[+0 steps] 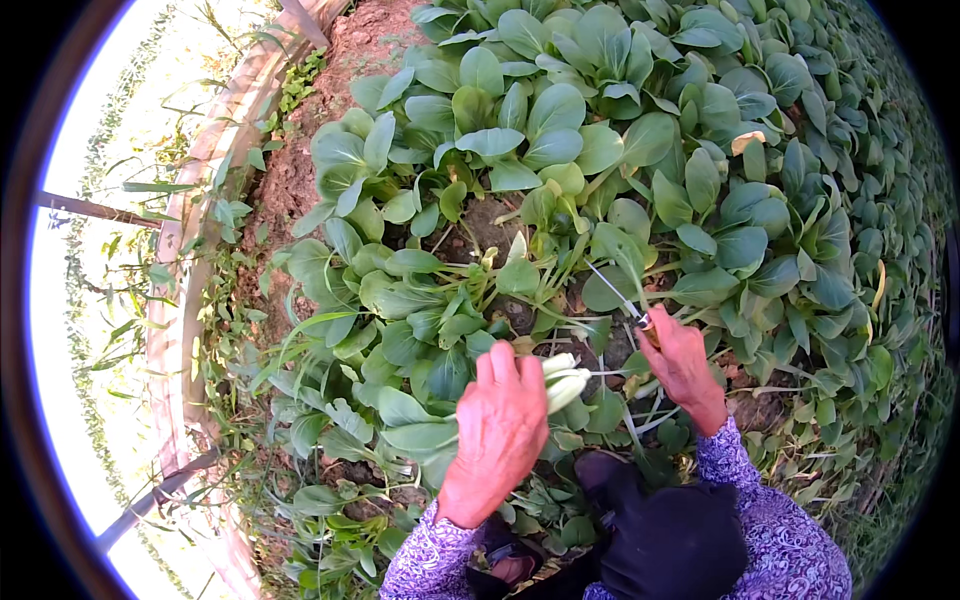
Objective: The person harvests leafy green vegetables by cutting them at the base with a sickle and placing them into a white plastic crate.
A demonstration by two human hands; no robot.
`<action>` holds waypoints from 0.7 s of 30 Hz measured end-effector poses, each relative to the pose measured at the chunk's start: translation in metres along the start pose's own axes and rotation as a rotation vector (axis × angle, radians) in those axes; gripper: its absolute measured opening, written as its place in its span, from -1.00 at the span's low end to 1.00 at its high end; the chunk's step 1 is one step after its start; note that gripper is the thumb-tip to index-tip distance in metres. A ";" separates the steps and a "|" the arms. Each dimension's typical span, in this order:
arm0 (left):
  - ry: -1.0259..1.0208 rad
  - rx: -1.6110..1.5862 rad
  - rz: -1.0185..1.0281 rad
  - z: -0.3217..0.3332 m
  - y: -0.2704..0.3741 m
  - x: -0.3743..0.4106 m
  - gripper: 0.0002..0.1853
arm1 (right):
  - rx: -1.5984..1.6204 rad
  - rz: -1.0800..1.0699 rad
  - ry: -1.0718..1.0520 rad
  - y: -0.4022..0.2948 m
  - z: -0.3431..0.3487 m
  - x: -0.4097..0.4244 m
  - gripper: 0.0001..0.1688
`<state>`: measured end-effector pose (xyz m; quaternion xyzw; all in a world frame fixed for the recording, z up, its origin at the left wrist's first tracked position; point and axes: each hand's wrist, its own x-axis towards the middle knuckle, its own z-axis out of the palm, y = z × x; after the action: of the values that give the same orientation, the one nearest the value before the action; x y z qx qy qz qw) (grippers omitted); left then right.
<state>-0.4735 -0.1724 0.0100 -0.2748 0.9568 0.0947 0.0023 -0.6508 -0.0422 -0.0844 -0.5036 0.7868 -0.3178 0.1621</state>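
Observation:
Leafy greens with pale stalks, like bok choy (566, 388), are bunched in my left hand (504, 420); their cut white bases point right and the leaves hang out on the left. My right hand (681, 367) grips the handle of a small knife (613, 289), its thin blade pointing up and left among the growing plants. A green leaf stands up beside the fingers of that hand; whether they pinch its stalk, I cannot tell. Rooted bok choy plants (420, 277) grow just beyond both hands.
Dense rows of greens (750, 225) spread ahead and to the right. Bare reddish soil (292, 180) and a pale sheet-like border (180, 300) run along the left, with poles (101, 210) beyond it. Cut stalks and leaves litter the soil near my shoes (517, 562).

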 end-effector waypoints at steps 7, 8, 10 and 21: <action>-0.216 0.146 -0.096 0.035 -0.105 0.046 -0.66 | 0.292 -0.122 -0.133 -0.028 0.082 0.048 -0.72; -0.251 0.132 -0.111 0.036 -0.110 0.047 -0.61 | 0.257 -0.148 -0.087 -0.029 0.093 0.062 -0.70; -0.300 0.081 -0.130 0.043 -0.114 0.045 -0.55 | 0.172 -0.190 -0.041 -0.012 0.125 0.079 -0.66; -0.103 -0.090 -0.174 0.065 -0.119 -0.005 -0.45 | 0.159 -0.124 -0.311 -0.003 0.145 0.077 -0.70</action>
<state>-0.4097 -0.2565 -0.0754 -0.3515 0.9227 0.1510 0.0470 -0.5991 -0.1604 -0.1851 -0.5798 0.6922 -0.3066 0.3012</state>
